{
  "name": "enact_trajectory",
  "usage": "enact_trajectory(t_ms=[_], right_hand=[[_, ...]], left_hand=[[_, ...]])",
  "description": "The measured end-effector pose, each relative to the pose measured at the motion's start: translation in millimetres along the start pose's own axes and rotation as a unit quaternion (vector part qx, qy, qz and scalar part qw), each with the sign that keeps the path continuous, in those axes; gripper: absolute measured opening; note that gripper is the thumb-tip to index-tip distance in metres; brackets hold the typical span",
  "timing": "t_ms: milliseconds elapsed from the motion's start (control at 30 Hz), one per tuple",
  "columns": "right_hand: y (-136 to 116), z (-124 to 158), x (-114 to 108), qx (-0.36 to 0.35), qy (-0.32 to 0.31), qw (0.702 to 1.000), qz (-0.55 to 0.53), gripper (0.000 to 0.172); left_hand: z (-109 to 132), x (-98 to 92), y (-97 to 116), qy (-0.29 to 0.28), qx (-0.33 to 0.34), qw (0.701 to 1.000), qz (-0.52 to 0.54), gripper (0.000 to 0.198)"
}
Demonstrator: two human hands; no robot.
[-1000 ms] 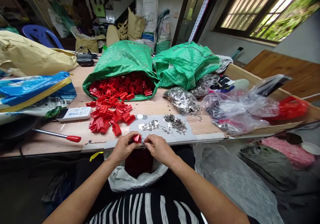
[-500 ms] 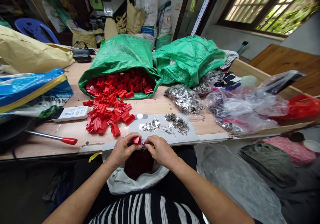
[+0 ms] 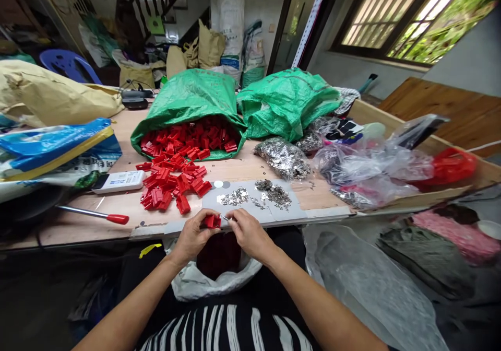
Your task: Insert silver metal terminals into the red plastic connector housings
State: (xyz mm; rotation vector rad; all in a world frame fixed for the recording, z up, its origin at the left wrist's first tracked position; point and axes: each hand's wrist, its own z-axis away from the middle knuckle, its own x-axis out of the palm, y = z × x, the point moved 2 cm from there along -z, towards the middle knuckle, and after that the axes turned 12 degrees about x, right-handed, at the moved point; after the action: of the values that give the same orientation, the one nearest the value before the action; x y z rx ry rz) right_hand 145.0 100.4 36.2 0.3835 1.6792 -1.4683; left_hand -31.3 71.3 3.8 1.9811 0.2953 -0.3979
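Observation:
My left hand (image 3: 194,234) grips a small red plastic part (image 3: 212,221) between thumb and fingers, just over the table's front edge. Close on its right, my right hand (image 3: 248,231) pinches a thin metallic piece (image 3: 225,218), too small to make out fully. Behind my hands, small silvery metal pieces (image 3: 235,197) and a darker heap of them (image 3: 277,194) lie on a grey sheet (image 3: 219,200). To the left is a pile of red parts (image 3: 172,181), spilling from an open green sack (image 3: 191,92). Below my hands, a white bag (image 3: 211,287) hangs open with dark red inside.
A second green sack (image 3: 287,100) and a clear bag of metal pieces (image 3: 282,158) lie behind. On the right, a wooden tray (image 3: 442,191) holds plastic bags. A red-tipped lever (image 3: 117,219), white box (image 3: 119,181) and blue bag (image 3: 55,150) are at left.
The view has shifted slightly. The red part in my left hand is turned and shows more of its side, and my right fingertips with the metallic piece sit a little higher beside it.

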Motion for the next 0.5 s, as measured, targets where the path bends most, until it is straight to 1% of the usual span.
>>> enact_trajectory(t_ms=[67,100,167,267,300,400,500], right_hand=[[3,6,-4,-0.023,0.041,0.998,-0.051,0.015],[4,10,-5,-0.029,0.050,0.996,-0.066,0.015],[5,17,-4,-0.023,0.030,0.996,-0.076,0.015],[2,26,0,-0.007,-0.041,0.996,-0.073,0.019],[0,28,0,-0.008,-0.055,0.996,-0.073,0.021],[-4,30,1,-0.011,-0.065,0.995,-0.074,0.022],[-6,26,1,-0.013,-0.061,0.995,-0.074,0.018]], left_hand=[[6,0.0,3,0.020,0.004,1.000,0.011,0.024],[9,0.0,4,0.031,0.007,0.999,0.018,0.023],[15,0.1,6,0.049,0.008,0.998,0.031,0.023],[20,-0.5,10,0.064,0.008,0.997,0.045,0.029],[21,-1.0,12,0.069,0.009,0.996,0.048,0.031],[22,-2.7,15,0.082,0.018,0.995,0.052,0.033],[21,-3.3,15,0.074,0.020,0.996,0.040,0.028]])
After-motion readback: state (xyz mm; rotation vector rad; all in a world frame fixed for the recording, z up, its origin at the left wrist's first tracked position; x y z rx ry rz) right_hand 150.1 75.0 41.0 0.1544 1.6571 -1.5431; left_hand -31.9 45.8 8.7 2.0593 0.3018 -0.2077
